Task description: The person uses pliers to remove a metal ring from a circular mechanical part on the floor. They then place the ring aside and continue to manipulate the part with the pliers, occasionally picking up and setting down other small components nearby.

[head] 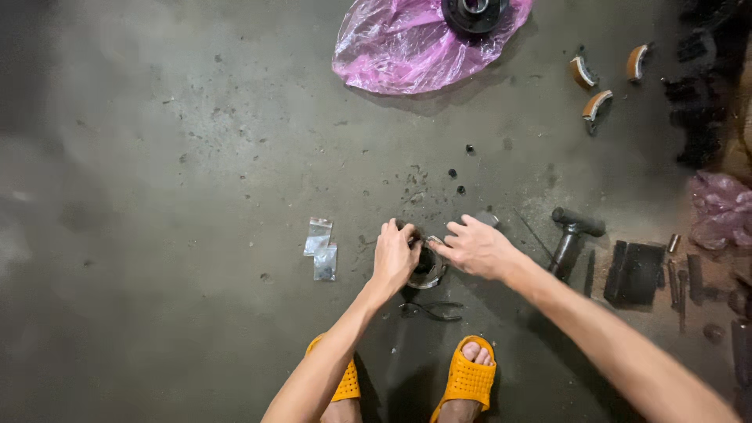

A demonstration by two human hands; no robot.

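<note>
Orange sandals (468,381) frame a grimy concrete floor (157,157). Just beyond, the left hand (394,257) curls over a round metal part (428,269) while the right hand (474,246) pinches its rim with fingers half spread. It seems heavy, rigid and greasy; the rim looks safest to grasp.
</note>
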